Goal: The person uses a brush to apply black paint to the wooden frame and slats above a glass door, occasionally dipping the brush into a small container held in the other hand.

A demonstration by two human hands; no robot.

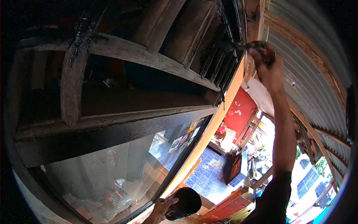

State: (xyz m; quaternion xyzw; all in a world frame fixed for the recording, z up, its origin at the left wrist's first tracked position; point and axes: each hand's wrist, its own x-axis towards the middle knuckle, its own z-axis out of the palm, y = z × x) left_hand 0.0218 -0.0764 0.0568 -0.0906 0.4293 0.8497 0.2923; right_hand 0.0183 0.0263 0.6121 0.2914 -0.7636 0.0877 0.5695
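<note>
Raised at the upper right, my right hand (266, 65) is closed round a dark-handled paintbrush (257, 48). The brush points left, against the blackened end of the slatted wooden vent frame (223, 56); its bristles are dark and hard to make out. Low in the view, my left hand (161, 210) grips a round container (186, 203), dark inside, by its left side. The vent frame's slats and rail (130, 52) are partly coated glossy black, while other stretches show worn brown wood.
Below the vent, a black beam (112, 136) tops a glass window (104, 179). An orange wall edge (223, 100) runs beside it. Corrugated metal roofing (309, 63) slopes at the right. Far below lie a blue tiled floor (207, 168) and a red wooden piece (231, 207).
</note>
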